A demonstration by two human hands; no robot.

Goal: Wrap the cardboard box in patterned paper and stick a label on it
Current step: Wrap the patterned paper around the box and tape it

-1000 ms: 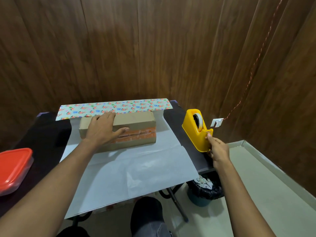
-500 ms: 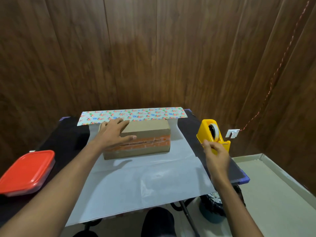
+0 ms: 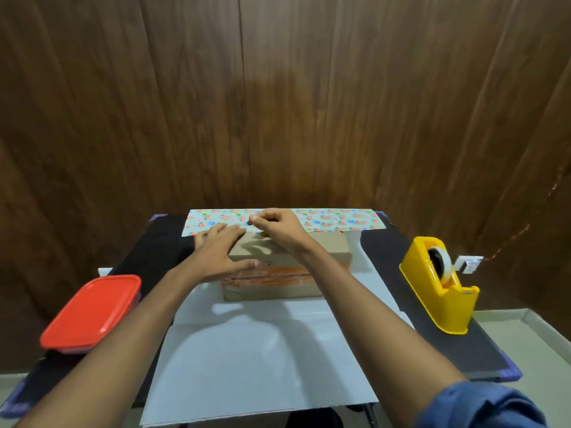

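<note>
Cardboard box (image 3: pixel 287 273) is still mostly bare, so by my reading the wrapping has only just begun: it lies on its long side on the white back of the paper sheet (image 3: pixel 247 350), toward the far edge of the black table (image 3: pixel 482 350), and only the far flap of the sheet, showing its flowered side (image 3: pixel 340 220), is folded up over the box's far top edge. Nothing looks taped down yet, the near half of the sheet lies flat toward the near edge, both ends of the box are uncovered, and no label is visible anywhere. Starting at the left edge of the table, a red-lidded container (image 3: pixel 92 313) sits beside the sheet, apart from the box. Next comes the left hand (image 3: pixel 222 251), lying flat on the left part of the box top with fingers spread and straight, fingertips reaching the flowered flap as if holding it down. Just to its right the right hand (image 3: pixel 272 225) hovers over the flap's middle with fingers curled and thumb and forefinger pressed together; they probably pinch a piece of tape, but none can be made out. The box itself is plain brown, long and low, with an orange-red band of tape or print along its near face. Near the right edge stands a yellow tape dispenser (image 3: pixel 441 288), well apart from the box.
</note>
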